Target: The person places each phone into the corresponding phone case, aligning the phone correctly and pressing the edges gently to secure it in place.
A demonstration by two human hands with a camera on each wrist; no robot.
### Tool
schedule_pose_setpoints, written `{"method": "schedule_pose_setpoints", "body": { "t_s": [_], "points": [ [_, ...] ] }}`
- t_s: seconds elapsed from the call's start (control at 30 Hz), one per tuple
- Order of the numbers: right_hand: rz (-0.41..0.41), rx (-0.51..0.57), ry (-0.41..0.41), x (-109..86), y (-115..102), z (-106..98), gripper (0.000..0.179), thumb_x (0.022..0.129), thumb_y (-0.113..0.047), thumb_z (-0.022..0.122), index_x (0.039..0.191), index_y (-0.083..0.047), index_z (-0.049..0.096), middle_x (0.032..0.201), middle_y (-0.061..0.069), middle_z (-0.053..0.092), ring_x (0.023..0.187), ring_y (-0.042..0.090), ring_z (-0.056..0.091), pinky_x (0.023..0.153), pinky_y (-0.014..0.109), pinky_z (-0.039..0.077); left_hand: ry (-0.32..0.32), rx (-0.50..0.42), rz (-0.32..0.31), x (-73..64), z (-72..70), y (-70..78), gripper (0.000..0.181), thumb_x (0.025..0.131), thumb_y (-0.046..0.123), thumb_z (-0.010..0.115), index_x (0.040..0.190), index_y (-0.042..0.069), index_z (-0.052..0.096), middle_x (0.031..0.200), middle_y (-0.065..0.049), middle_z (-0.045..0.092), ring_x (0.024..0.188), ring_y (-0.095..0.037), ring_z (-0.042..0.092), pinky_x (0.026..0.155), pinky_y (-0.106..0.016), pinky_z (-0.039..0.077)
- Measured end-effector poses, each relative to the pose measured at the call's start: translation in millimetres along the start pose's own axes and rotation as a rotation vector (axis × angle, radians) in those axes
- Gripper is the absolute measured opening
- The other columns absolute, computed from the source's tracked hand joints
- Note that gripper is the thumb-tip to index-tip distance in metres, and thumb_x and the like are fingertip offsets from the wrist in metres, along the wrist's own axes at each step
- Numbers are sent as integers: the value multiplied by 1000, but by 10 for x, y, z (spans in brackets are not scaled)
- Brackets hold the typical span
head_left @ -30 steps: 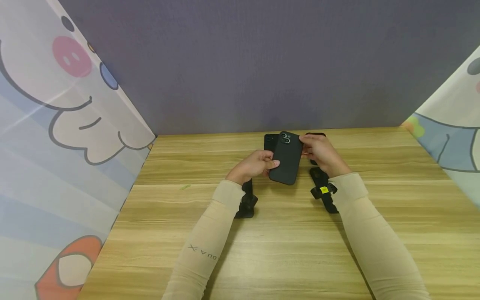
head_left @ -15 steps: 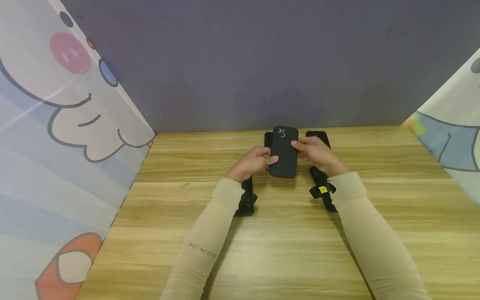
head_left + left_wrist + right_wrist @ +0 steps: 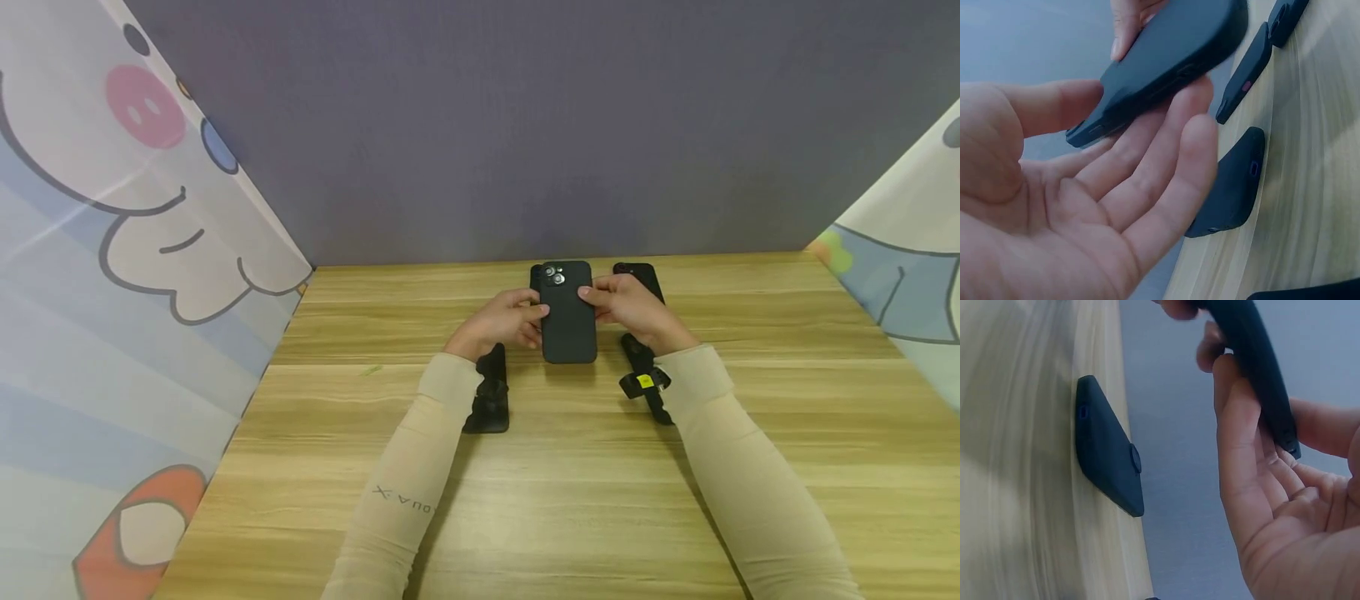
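Observation:
A black phone (image 3: 568, 321) with two silver-ringed lenses stands nearly upright between my hands, its back facing me. My left hand (image 3: 502, 321) pinches its left edge, thumb on the back face. In the left wrist view, this hand's fingers (image 3: 1141, 181) lie loosely along the phone's underside. At the right edge my right hand (image 3: 633, 307) pinches it, thumb on the back and fingers behind. The right wrist view shows the phone (image 3: 1254, 359) edge-on between that thumb and fingers. Partly covered by the held phone, another black phone (image 3: 535, 277) lies behind it.
On the wooden table (image 3: 525, 517) a black phone (image 3: 647, 277) lies at the back right. Two more dark phone-shaped things, at front left (image 3: 491, 408) and front right (image 3: 636, 350), lie partly under my wrists. A black band with a yellow label (image 3: 644, 382) shows by my right wrist. A grey panel (image 3: 480, 125) rises behind.
The phone has turned from a slant to nearly straight up. My right hand has slid from its top right corner down to the right edge. My left fingers have loosened a little.

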State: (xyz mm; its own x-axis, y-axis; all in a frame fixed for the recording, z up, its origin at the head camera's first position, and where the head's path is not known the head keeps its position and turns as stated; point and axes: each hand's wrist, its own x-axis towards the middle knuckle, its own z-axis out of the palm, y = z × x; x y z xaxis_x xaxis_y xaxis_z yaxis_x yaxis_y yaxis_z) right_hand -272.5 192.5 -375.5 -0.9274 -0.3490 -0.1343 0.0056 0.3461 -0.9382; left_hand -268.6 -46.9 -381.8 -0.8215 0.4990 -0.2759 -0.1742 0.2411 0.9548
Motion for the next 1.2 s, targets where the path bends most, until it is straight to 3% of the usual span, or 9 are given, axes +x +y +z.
{"method": "schedule_pose_setpoints", "body": {
  "t_s": [0.1,0.23,0.33,0.47,0.6,1.03,1.2],
  "points": [
    [6,-15,-16,-2,0,10,30,108,-24,54,104,3,64,90,-2,65,81,14,68,81,34,60,71,-9,18,9,-2,2,26,108,20,55,129,5,55,90,-7,68,72,-18,69,95,-59,55],
    [12,-16,-28,-5,-8,23,28,108,-23,54,102,2,64,89,-1,65,81,14,68,81,33,59,164,-34,56,28,7,4,34,107,22,55,135,2,55,89,-7,67,71,-16,68,84,-45,62],
    [8,-8,-38,-6,-4,31,26,108,-21,54,94,0,61,86,0,64,80,14,68,79,31,59,212,-82,76,42,25,10,34,107,22,57,134,1,56,91,-6,66,69,-14,66,82,-43,62],
    [-8,-12,-58,-6,15,48,28,108,-20,54,86,-3,55,82,1,62,79,16,69,77,32,59,261,-129,107,56,44,14,33,107,23,57,131,0,59,95,-6,64,69,-15,65,94,-58,57],
    [-22,-19,-74,-10,14,68,29,108,-21,54,85,-3,55,81,2,63,80,17,69,77,33,60,318,-121,149,61,44,-1,34,106,29,59,125,1,65,97,-5,64,70,-15,66,94,-60,56],
    [-24,-28,-116,-12,16,82,27,109,-20,53,103,5,62,86,1,71,82,18,71,80,36,61,381,-25,214,50,48,-19,31,105,25,59,118,-1,69,90,-6,67,69,-12,63,92,-62,55],
    [-32,-36,-122,2,40,87,27,109,-19,52,104,6,62,86,1,71,81,15,70,78,36,62,391,25,215,44,53,-20,30,106,25,57,117,-1,69,91,-8,66,74,-21,63,91,-62,55]
  ]
}}
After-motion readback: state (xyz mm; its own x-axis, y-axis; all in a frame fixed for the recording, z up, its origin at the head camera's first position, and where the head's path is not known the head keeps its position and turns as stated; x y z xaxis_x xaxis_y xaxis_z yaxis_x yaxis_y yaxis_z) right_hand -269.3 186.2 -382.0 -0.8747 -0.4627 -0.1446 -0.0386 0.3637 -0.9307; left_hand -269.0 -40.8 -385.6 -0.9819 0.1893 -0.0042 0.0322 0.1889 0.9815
